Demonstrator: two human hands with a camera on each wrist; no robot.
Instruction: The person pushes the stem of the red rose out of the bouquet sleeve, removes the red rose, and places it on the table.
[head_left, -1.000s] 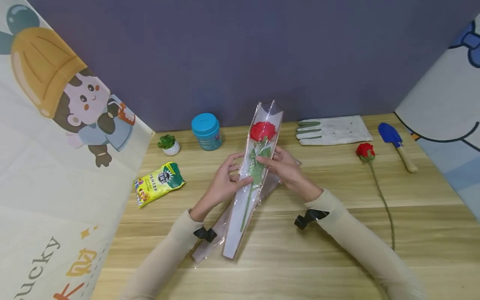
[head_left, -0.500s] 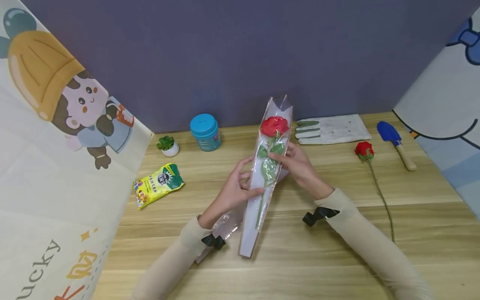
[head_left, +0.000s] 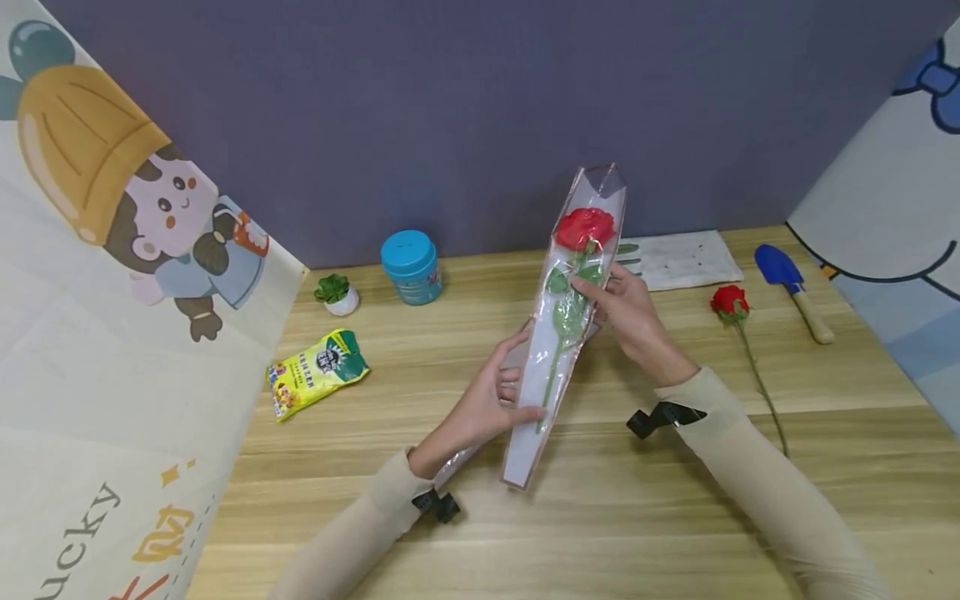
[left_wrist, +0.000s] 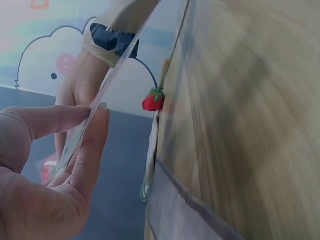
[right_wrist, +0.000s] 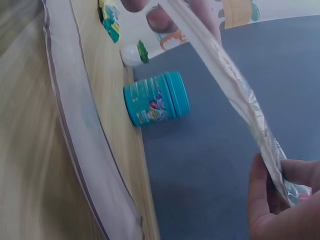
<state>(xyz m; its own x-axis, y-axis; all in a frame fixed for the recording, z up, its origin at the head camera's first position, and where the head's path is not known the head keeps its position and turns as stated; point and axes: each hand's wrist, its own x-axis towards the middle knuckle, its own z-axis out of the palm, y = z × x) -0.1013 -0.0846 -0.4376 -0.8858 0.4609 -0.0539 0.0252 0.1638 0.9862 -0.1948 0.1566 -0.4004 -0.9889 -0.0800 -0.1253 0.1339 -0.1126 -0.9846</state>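
A red rose [head_left: 585, 228] with a green stem and leaves lies inside a flower sleeve [head_left: 527, 446], clear in front and white behind. Both hands hold it up off the table, tilted with the bloom end farthest away. My left hand [head_left: 486, 407] pinches the lower left edge between thumb and fingers; the left wrist view shows the thin film between them. Higher up, my right hand [head_left: 628, 315] pinches the opposite edge, thumb in front beside the leaves. Below, a second flat sleeve [right_wrist: 92, 125] lies on the table, mostly covered in the head view.
A loose red rose [head_left: 730, 303], a blue trowel [head_left: 780, 267] and a white glove [head_left: 686, 260] lie at right. Leftward are a blue jar [head_left: 412, 268], a small potted succulent [head_left: 337, 293] and a yellow packet [head_left: 318, 372]. A dark wall [head_left: 480, 108] stands behind the table.
Both hands have carried the sleeved rose rightward and away, so it now covers the glove's fingertips. My left hand has shifted lower along the sleeve. The second sleeve stays on the table.
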